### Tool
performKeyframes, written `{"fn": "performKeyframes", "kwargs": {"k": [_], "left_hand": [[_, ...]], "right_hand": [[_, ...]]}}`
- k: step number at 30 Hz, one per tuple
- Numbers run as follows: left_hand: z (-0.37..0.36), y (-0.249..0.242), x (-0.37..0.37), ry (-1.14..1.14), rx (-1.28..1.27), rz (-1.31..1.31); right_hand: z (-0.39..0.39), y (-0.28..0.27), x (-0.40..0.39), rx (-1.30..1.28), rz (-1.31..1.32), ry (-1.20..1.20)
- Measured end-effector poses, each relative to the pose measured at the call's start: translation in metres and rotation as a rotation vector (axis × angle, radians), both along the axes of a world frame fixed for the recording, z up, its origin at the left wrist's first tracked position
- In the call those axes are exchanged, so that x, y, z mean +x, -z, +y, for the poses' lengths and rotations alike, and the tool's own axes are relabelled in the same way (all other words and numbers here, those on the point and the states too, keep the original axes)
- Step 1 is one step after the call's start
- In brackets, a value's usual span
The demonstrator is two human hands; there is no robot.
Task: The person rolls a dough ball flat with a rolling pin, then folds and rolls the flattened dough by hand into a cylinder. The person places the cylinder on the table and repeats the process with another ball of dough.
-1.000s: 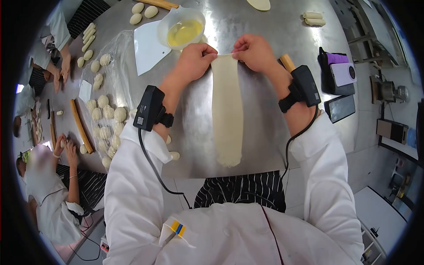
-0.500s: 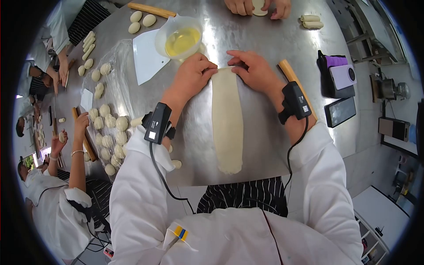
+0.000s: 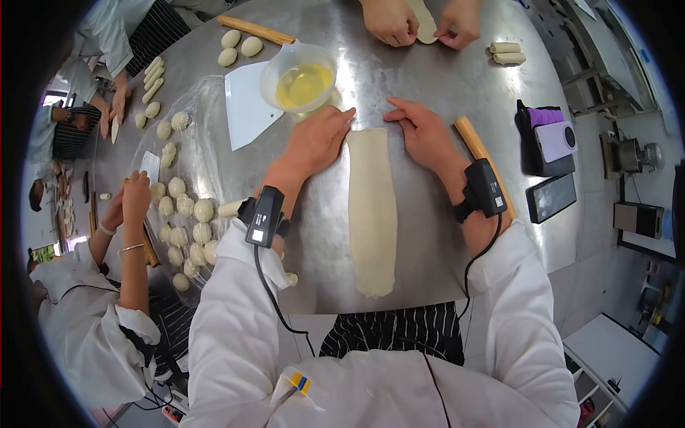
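A long, flat strip of dough (image 3: 372,214) lies lengthwise in front of me on the steel table, its ragged end toward me. Beside its far left corner is my left hand (image 3: 317,140), fingers stretched forward and nothing visibly held. My right hand (image 3: 422,137) is off the far right corner, with index finger and thumb apart and empty. Just beyond my left hand stands a clear plastic bowl (image 3: 267,84) of yellow liquid, next to a white scraper sheet (image 3: 246,118). A wooden rolling pin (image 3: 474,139) lies alongside my right forearm.
Several dough balls (image 3: 203,210) sit on plastic film at left. A co-worker's hands (image 3: 127,196) are beside them. Across the table, another person's hands (image 3: 389,21) hold a dough piece (image 3: 426,27). Rolled dough pieces (image 3: 508,58), a purple phone (image 3: 553,139) and a dark phone (image 3: 551,198) lie at right.
Both my hands have come off the dough strip's far end and moved apart to its sides. The left co-worker's hands have come together. The whole view has shifted slightly.
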State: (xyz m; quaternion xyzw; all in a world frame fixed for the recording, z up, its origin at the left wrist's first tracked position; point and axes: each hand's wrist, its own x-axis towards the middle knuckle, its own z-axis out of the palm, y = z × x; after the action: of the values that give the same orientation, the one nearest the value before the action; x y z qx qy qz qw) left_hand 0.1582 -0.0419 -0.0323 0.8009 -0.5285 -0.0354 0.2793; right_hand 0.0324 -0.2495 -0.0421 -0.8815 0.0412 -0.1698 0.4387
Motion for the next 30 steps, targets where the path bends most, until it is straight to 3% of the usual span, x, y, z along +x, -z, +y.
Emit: {"fn": "performKeyframes", "kwargs": {"k": [3,7,9,11,12,14,15,17,18,20,23,24,26,28,30], "left_hand": [[0.003,-0.002,-0.005,-0.075,-0.134,0.122],[0.007,-0.002,-0.019,0.080,-0.129,-0.011],[0.007,0.002,-0.017,0.114,-0.167,-0.106],[0.011,0.007,-0.011,0.155,-0.185,0.341],[0.010,0.008,-0.014,0.154,-0.185,0.344],[0.010,0.011,-0.022,0.036,-0.358,0.674],[0.012,0.011,-0.024,0.036,-0.355,0.677],[0.016,0.008,-0.029,0.135,-0.139,0.338],[0.017,0.006,-0.033,0.137,-0.139,0.338],[0.018,0.003,-0.042,0.071,-0.235,0.584],[0.020,0.005,-0.032,0.114,-0.104,0.570],[0.021,0.008,-0.033,0.115,-0.106,0.568],[0.021,0.011,-0.035,0.114,-0.349,0.671],[0.021,0.006,-0.035,0.099,-0.288,0.603],[0.022,0.004,-0.039,0.085,-0.228,0.539]], "right_hand": [[0.007,0.001,-0.007,-0.022,-0.037,-0.001],[0.020,-0.001,-0.015,-0.235,-0.137,-0.064],[0.016,0.001,-0.016,-0.215,-0.108,-0.111],[0.014,-0.001,-0.019,-0.197,-0.078,-0.160],[0.013,-0.002,-0.020,-0.122,-0.072,-0.160],[0.016,-0.003,-0.022,-0.044,-0.062,-0.159],[0.017,-0.002,-0.023,-0.109,-0.063,-0.151],[0.020,-0.001,-0.027,-0.175,-0.064,-0.141],[0.021,-0.001,-0.031,-0.132,-0.078,-0.172],[0.022,0.000,-0.033,-0.090,-0.092,-0.204],[0.023,0.003,-0.031,-0.043,-0.138,-0.123],[0.020,0.004,-0.031,-0.022,-0.111,-0.156],[0.020,0.004,-0.031,-0.002,-0.089,-0.187],[0.024,0.001,-0.033,0.123,-0.080,-0.112],[0.021,0.003,-0.036,0.038,-0.077,-0.149]]}}
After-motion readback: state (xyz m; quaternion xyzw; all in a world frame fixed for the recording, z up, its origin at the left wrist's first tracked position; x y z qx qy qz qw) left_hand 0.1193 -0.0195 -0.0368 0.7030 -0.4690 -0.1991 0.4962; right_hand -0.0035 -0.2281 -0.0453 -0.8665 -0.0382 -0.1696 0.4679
